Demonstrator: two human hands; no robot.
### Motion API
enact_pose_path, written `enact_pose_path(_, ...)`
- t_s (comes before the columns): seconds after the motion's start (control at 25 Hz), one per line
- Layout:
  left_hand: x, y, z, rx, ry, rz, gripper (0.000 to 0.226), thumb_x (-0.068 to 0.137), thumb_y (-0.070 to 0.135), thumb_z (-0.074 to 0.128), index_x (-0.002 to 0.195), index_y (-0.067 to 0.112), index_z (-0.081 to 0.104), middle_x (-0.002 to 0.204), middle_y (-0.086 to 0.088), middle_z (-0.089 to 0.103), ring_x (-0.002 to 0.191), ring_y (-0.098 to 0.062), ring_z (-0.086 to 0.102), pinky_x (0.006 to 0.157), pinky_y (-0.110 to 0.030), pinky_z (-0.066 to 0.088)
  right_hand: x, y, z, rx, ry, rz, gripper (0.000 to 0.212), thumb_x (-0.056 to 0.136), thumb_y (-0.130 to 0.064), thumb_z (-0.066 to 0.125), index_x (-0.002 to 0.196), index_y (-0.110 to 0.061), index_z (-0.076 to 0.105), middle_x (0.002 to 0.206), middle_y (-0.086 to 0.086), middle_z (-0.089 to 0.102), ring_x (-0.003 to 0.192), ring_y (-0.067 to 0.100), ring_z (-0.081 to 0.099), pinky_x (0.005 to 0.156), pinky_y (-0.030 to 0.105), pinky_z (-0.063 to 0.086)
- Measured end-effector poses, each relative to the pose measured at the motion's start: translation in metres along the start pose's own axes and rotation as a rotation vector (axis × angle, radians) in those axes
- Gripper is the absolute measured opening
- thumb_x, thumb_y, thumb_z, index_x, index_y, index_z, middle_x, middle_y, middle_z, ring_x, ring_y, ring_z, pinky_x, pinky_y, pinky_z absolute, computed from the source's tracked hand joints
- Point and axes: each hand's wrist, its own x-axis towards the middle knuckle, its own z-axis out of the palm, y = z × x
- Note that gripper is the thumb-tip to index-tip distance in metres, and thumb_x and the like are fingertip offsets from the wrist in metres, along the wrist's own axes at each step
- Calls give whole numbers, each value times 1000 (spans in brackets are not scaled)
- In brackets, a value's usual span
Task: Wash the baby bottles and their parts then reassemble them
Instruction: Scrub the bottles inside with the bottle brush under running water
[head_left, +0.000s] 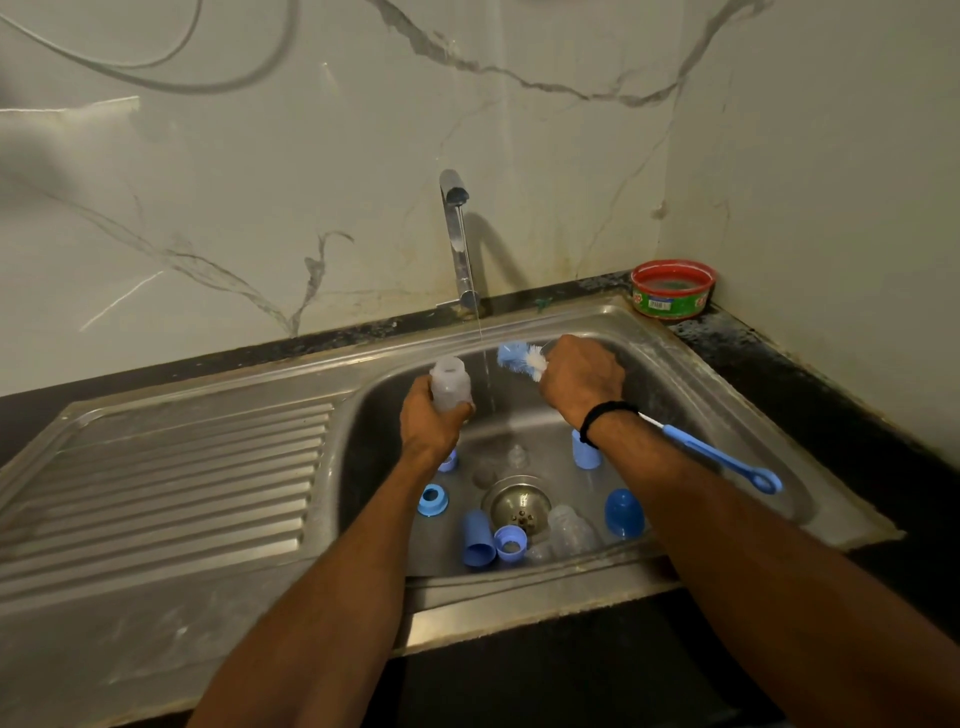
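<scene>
The left hand gripped a clear baby bottle, mouth up. The right hand gripped a blue bottle brush near its bristles, which pointed at the bottle. Water from the tap fell between the hands. This looked like the scrubbing step. Next, the bristles likely had to go into the bottle's mouth.

Below the hands, blue rings, caps and another clear bottle lay in the steel sink. Left of the left hand was the ribbed draining board. Beyond the right hand, a red tub sat on the dark counter, by a marbled wall.
</scene>
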Motion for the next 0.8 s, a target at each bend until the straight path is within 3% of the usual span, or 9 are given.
enact_pose_path(0.32, 3, -3, -1, 59, -25, -13, 59, 81, 13, 82, 132, 9, 53, 132, -13, 62, 123, -29, 59, 103, -39, 48, 1, -1, 5, -2, 5, -16, 32, 88, -27, 71, 115, -11, 62, 111, 11, 67, 102, 28, 64, 78, 35, 50)
enact_pose_path(0.48, 6, -5, -9, 291, -72, 0, 68, 73, 18, 87, 134, 12, 55, 131, -13, 61, 121, -29, 59, 103, -41, 49, 1, -1, 7, -6, 10, -16, 30, 89, -25, 70, 114, -11, 62, 112, 11, 66, 103, 29, 64, 79, 36, 50)
enact_pose_path(0.68, 14, 11, -20, 137, 27, 42, 75, 72, 15, 88, 132, 18, 41, 134, -12, 53, 119, -28, 55, 90, -30, 46, 4, 0, 9, -11, 18, -32, 31, 89, -27, 70, 116, -14, 63, 110, 10, 67, 101, 28, 64, 73, 33, 46)
enact_pose_path(0.8, 11, 10, -19, 253, -17, 56, 67, 73, 21, 88, 125, 18, 46, 132, -12, 57, 121, -30, 57, 95, -36, 49, 3, -2, 12, -3, 13, -34, 32, 89, -28, 70, 116, -13, 62, 110, 10, 67, 100, 27, 64, 73, 33, 46)
